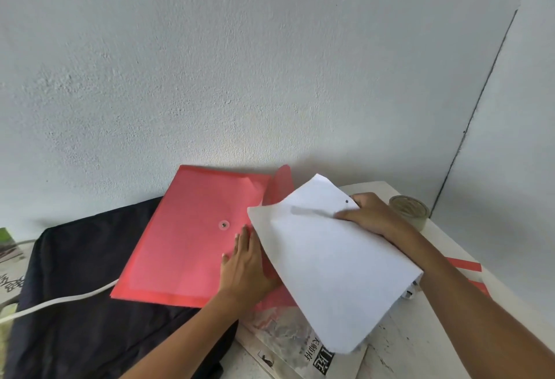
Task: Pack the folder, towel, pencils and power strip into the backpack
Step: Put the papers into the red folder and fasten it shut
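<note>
red folder [186, 237] under left hand [244, 270], right hand [374, 216] gripping paper [333, 264]

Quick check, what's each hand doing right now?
Left hand: open, flat on the red folder.
Right hand: grips the white paper sheets.

The white paper [330, 261] is covering the red folder's [192, 237] right end, and the right hand's [375, 216] fingers are disappearing behind the sheet. The black backpack [90, 282] is running off the bottom edge, and the white cable [60, 300] is slipping out at left.
</note>
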Demonstrator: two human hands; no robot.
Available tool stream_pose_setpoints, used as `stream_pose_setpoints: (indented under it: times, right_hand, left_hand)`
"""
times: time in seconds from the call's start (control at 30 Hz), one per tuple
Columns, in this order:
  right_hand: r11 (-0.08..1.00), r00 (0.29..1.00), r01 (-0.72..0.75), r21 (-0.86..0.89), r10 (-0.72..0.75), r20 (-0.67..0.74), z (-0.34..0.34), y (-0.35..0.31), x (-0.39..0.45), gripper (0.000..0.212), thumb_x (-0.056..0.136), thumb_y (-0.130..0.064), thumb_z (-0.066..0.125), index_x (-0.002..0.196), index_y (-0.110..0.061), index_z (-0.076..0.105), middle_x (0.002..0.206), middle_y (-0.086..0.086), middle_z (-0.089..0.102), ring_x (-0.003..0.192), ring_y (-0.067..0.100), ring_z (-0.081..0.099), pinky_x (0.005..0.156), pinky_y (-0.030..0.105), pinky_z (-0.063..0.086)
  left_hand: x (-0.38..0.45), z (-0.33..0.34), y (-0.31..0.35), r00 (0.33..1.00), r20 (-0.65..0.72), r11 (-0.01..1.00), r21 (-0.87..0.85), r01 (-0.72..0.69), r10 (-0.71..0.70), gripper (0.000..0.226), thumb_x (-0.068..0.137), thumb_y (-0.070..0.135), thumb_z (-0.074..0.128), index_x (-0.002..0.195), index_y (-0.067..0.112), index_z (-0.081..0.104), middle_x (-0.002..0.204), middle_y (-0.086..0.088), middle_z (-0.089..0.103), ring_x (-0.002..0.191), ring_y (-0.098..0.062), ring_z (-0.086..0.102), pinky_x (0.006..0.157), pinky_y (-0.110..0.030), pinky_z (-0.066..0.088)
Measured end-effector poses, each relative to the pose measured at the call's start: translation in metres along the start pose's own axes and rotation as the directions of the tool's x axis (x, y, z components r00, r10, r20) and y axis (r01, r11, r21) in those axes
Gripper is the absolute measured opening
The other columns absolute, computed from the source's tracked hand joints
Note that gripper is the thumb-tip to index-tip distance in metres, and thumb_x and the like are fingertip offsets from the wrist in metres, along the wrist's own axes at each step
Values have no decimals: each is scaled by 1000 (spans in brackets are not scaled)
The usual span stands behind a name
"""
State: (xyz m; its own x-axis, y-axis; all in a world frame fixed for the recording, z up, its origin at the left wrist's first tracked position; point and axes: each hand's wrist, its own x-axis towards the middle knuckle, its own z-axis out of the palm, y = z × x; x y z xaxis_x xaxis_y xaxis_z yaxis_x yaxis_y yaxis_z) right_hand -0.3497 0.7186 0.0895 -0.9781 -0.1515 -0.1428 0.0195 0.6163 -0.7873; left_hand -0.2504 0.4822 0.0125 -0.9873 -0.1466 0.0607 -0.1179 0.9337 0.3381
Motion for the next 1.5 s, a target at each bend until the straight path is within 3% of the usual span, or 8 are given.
stream_pose_setpoints:
  times: [0.33,0.53,0.67,0.8,0.97,1.07,1.23,1.5]
  right_hand:
    - [985,991,124,121,-128,26,-14,-7,4,18,78,-33,76,94,-25,73,87,-7,75,79,12,70,74,29,51]
    - [979,992,122,161,-127,22,2,-13,10,14,79,-26,75,91,-20,72,80,-5,71,63,5,63,57,18,46]
    - [984,997,69,162,-64,-37,21,-13,21,24,70,-31,78,85,-15,70,79,1,71,72,17,65,70,28,47]
    - [962,976,145,231,-101,-193,44,-21,25,11,78,-13,71,72,-12,62,70,0,61,64,15,54,50,17,38]
    - [956,912,182,229,-77,-403,67,-24,33,15,81,-9,62,73,-10,49,72,2,53,68,23,47,50,29,30]
    - [953,894,196,233,-76,-441,80,-23,33,10,85,-9,59,83,-6,50,82,8,55,75,24,47,61,31,30]
    - [965,981,124,233,-84,-176,89,-24,30,37,86,-33,65,114,-10,56,108,2,62,96,21,59,75,30,45]
    - [770,989,-138,622,70,133,49,-14,29,13,88,-1,61,98,-8,66,86,7,70,68,18,65,58,26,50]
  left_hand:
    - [-5,3,-4,1000,-10,999,45,-21,21,123,74,60,66,149,9,-18,159,-7,-21,149,-22,-6,118,-49,18]
    - [-9,2,-4,997,-61,999,-1,-39,39,122,74,64,63,149,11,-18,159,-5,-18,149,-24,-2,116,-49,20]
    - [-11,1,-5,997,-55,998,15,-60,61,124,73,66,62,149,10,-17,159,-5,-18,149,-23,-6,117,-49,20]
    - [-13,-4,-8,997,-6,997,3,-75,75,124,74,69,61,149,10,-19,159,-5,-20,148,-22,-8,118,-50,16]
    - [-17,-10,-14,991,33,985,-114,-127,131,98,81,20,56,151,11,-13,160,-3,-14,149,-21,-6,117,-49,20]
    - [-17,-18,-13,991,3,966,-225,-128,132,91,81,1,48,152,11,-7,161,0,-9,148,-14,-6,120,-29,5]
    - [-15,-26,-18,993,14,947,-303,-108,117,87,85,3,49,153,11,-5,161,3,-5,147,-9,-8,115,-20,3]
    - [-19,-27,-20,990,51,949,-294,-112,133,90,83,3,50,152,11,-6,161,4,-7,148,-10,-7,117,-23,5]
